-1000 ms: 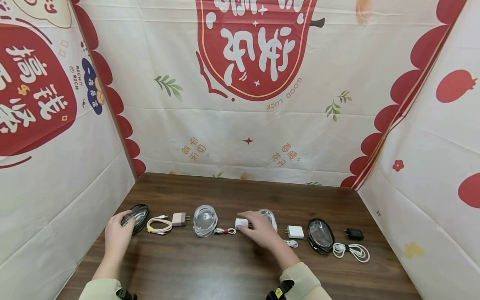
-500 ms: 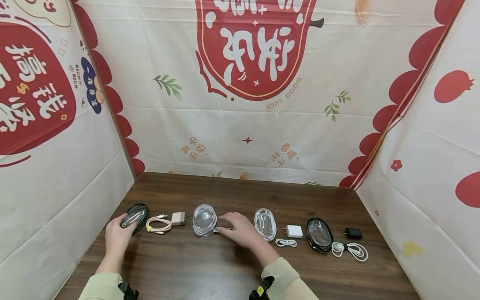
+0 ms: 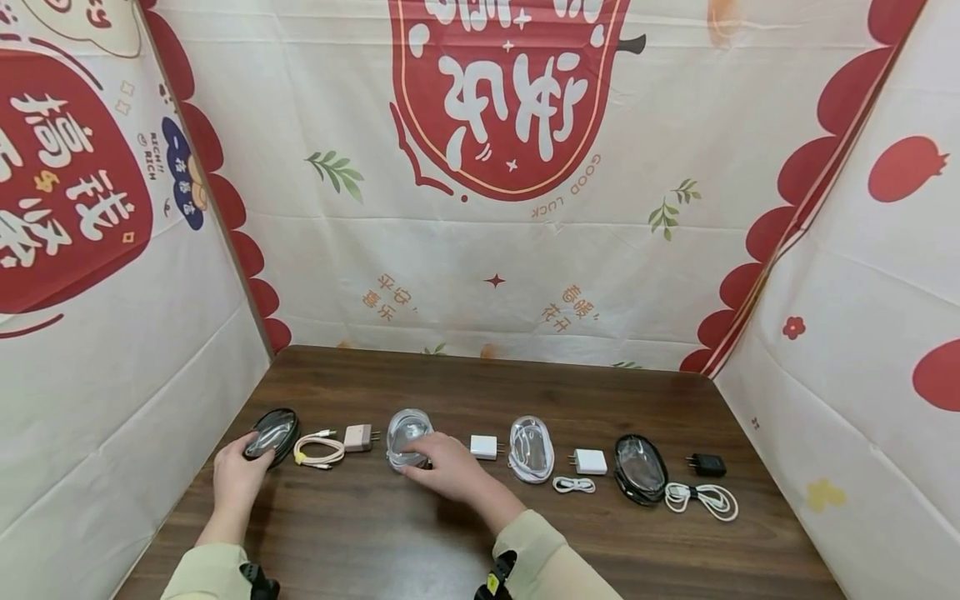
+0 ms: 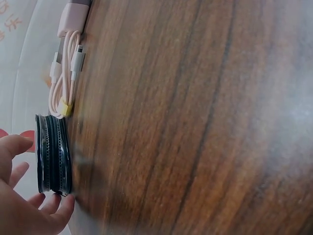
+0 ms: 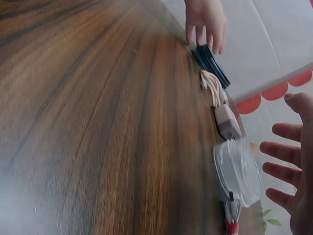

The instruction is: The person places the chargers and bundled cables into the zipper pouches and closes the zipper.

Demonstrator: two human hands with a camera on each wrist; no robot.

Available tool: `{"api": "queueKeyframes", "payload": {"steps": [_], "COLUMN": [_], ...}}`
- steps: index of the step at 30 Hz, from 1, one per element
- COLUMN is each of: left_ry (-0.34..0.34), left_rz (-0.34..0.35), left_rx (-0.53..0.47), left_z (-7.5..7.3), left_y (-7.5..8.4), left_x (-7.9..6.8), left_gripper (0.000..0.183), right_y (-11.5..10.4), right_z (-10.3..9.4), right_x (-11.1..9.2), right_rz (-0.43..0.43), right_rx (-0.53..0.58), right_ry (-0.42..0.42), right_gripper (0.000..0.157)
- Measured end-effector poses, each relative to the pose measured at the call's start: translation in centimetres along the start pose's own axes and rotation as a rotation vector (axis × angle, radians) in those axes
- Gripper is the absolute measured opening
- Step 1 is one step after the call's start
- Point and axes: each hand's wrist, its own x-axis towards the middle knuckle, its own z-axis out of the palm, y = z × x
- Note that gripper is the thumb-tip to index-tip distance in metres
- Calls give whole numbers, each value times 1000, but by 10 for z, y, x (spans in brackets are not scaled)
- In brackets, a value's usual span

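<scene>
The clear case [image 3: 408, 423] is round, smooth and see-through, with a puffy, pale rim. The right hand [image 3: 453, 471] is just over its near side. That grip is spread wide, with a gap around the fingers, and has hold of nothing. Left of the clear case, the left hand [image 3: 238, 479] touches a shiny black-rimmed case [image 3: 276, 432]. Its grip is loose, thumb apart from the fingers, with fingertips against the edge.

Between the clear case and that black-rimmed one are a bendy pink cable [image 4: 66, 78] with a yellow tie and a boxy pink plug [image 3: 358, 438]. A cable with a red tie [image 5: 232, 227] is right beside the clear case. Going right from the clear case come a square white plug [image 3: 483, 447], an oval pale case [image 3: 531, 450], a thin white cable [image 3: 573, 484], another white plug [image 3: 591, 462], a second black case [image 3: 641, 469], a looped white cord [image 3: 693, 494] and a small black plug [image 3: 707, 465].

The brown, streaky counter [image 3: 375, 533] has its back edge behind the clear case, where the cloth wall [image 3: 487, 225] hangs. A wide stretch of wood lies in front of it.

I cannot tell what the clear case holds.
</scene>
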Motion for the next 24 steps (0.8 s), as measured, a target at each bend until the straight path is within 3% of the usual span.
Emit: {"api": "queueKeyframes", "payload": {"steps": [9,16,24], "left_ry": [24,50,59], "left_rz": [0,-4,28], "left_rx": [0,59,78], "left_z": [-1,1,3], "left_y": [-1,-6,-10], "left_x": [3,3,3], "left_gripper": [44,43,46], "right_y": [-18,-28,-36], "right_z": [10,20,29], "right_x": [16,24,28], "right_rz": [-2,-64,-60], "right_rx": [-28,-33,-28], "right_ry": [-49,-50,-41], "right_gripper": [39,38,36]}}
